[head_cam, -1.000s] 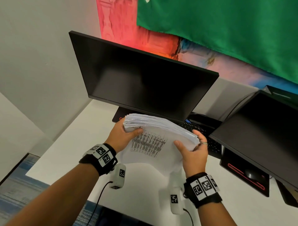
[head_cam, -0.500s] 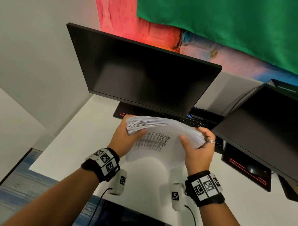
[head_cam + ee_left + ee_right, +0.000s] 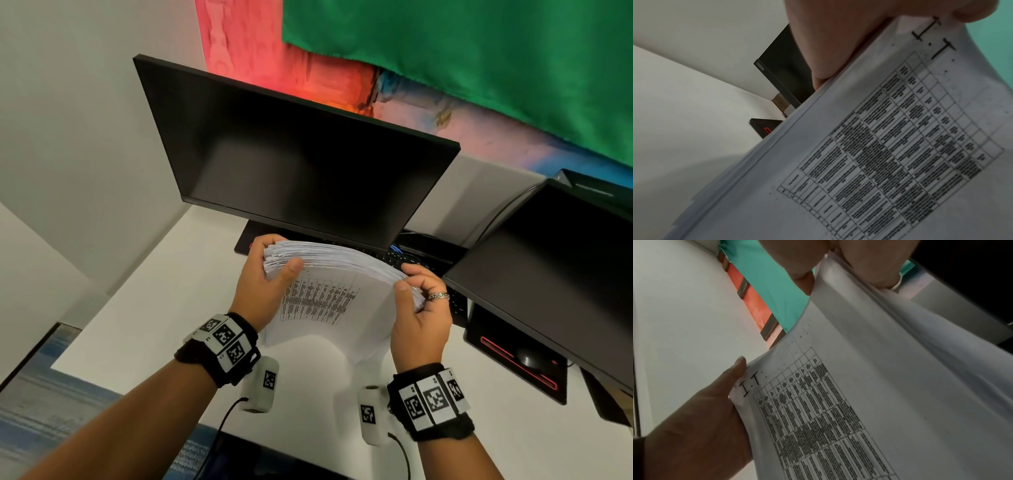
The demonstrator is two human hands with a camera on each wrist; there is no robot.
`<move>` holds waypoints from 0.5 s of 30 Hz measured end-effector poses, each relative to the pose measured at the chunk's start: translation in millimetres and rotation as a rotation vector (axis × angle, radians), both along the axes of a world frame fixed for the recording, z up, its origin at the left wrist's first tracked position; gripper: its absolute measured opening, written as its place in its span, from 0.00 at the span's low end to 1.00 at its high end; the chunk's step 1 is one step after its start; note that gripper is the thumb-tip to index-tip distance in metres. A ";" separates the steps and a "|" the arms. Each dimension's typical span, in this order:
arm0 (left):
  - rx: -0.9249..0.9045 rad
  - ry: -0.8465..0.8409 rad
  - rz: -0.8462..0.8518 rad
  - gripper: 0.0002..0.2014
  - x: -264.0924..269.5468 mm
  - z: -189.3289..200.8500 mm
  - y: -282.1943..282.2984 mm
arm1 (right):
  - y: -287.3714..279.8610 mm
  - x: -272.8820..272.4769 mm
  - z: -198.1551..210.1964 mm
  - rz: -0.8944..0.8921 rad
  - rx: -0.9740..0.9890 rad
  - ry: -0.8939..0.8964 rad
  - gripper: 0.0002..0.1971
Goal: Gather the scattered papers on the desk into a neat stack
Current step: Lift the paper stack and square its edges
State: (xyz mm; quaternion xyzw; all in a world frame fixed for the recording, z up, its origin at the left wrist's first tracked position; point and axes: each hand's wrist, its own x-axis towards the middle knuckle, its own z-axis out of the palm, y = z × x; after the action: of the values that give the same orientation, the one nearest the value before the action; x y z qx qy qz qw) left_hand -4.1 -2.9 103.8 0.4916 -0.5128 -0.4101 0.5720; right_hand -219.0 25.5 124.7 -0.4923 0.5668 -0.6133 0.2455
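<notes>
A thick stack of white papers stands on its lower edge on the white desk, its front sheet printed with a table. My left hand grips the stack's upper left corner, thumb in front, fingers behind. My right hand pinches the upper right corner, where the sheets bow downward. The left wrist view shows the printed sheet close up under my thumb. In the right wrist view the same stack of papers fills the frame, with my left hand on its far edge.
A large black monitor stands right behind the papers, its base and a black keyboard under it. A second dark monitor juts in at right, above a black mouse pad with a mouse. The desk's front edge is near my forearms.
Both hands have lifted the stack a little and moved it toward the monitor. My right fingers have curled tighter round the right corner, bending it down.
</notes>
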 end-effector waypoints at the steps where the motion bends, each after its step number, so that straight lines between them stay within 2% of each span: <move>1: 0.007 -0.003 0.005 0.29 -0.1 -1.2 -0.8 | 0.2 0.0 -0.1 -0.014 -0.004 0.005 0.13; 7: 0.042 -0.016 0.026 0.26 -0.8 -3.4 -5.3 | 0.9 4.0 -2.2 -0.132 -0.046 -0.127 0.09; 10: 0.051 -0.018 0.050 0.25 -1.0 -3.0 -6.8 | -2.2 4.5 -1.7 -0.135 -0.053 -0.065 0.12; 15: 0.079 -0.005 0.064 0.20 -2.3 -1.7 -9.2 | -3.7 2.8 -2.8 -0.181 -0.069 0.086 0.06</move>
State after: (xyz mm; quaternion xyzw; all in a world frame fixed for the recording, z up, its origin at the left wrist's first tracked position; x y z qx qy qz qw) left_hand -6.4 -12.1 102.1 0.5308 -0.4817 -0.4103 0.5638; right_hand -216.2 21.7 121.9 -0.4731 0.5974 -0.6305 0.1476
